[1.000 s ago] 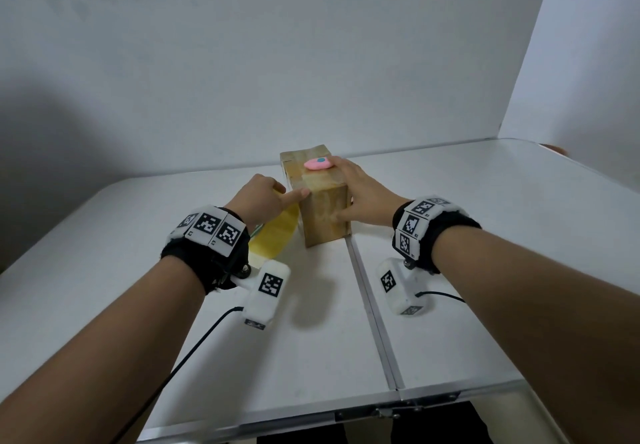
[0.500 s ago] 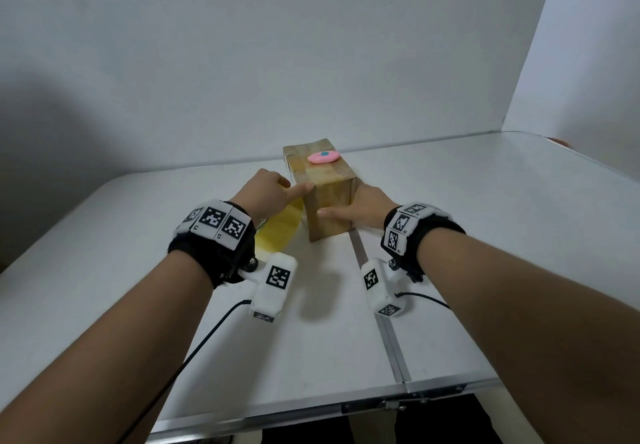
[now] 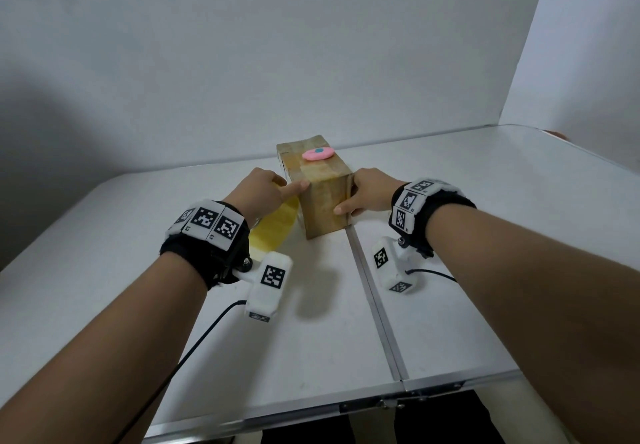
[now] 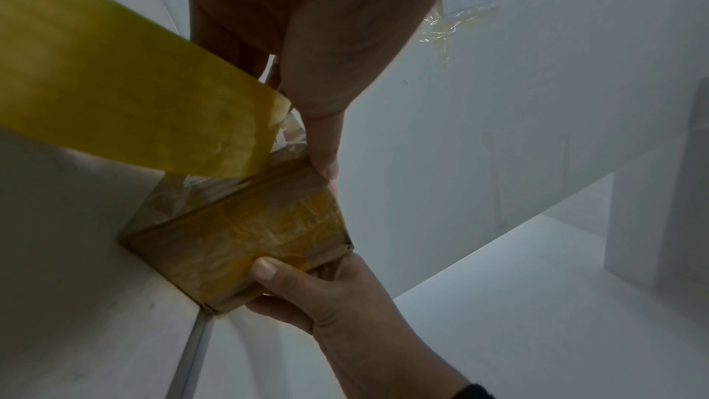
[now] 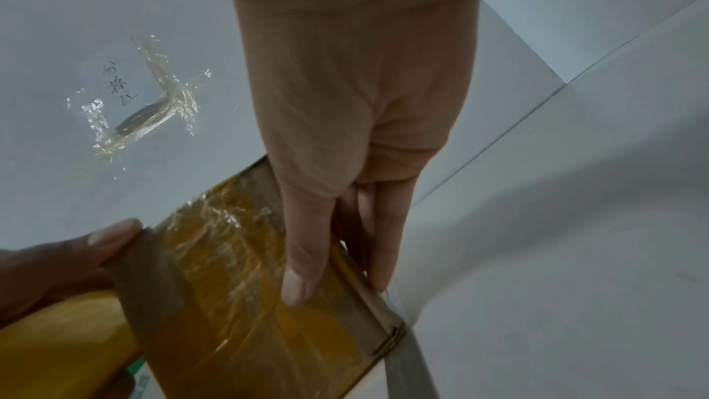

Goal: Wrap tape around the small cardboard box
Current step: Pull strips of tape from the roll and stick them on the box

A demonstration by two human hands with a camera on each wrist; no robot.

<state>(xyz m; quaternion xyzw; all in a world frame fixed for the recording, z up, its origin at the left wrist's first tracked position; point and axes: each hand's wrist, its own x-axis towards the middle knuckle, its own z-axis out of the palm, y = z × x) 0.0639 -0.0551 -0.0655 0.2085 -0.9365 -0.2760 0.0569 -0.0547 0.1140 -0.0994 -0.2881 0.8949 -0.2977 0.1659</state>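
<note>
A small cardboard box [image 3: 322,197] stands upright mid-table, with yellowish tape on its faces [image 4: 238,241] [image 5: 245,284]. On its top lies a pink oval thing [image 3: 318,154] with a blue spot. My left hand [image 3: 266,190] holds a yellow tape roll [image 3: 273,225] [image 4: 115,87] against the box's left side, its thumb [image 4: 326,163] pressing the upper left edge. My right hand [image 3: 367,194] grips the box's right side, thumb [image 5: 299,278] flat on the near face and fingers along the right face. The left fingers are hidden behind the roll.
The white folding table [image 3: 485,235] has a metal seam [image 3: 374,305] running from under the box to the front edge. White panels close off the back and right. A crumpled piece of clear tape [image 5: 146,108] sticks to the back panel.
My right hand slid from the box's top down to its right side, thumb now on the near face. The left hand and roll stayed by the left side.
</note>
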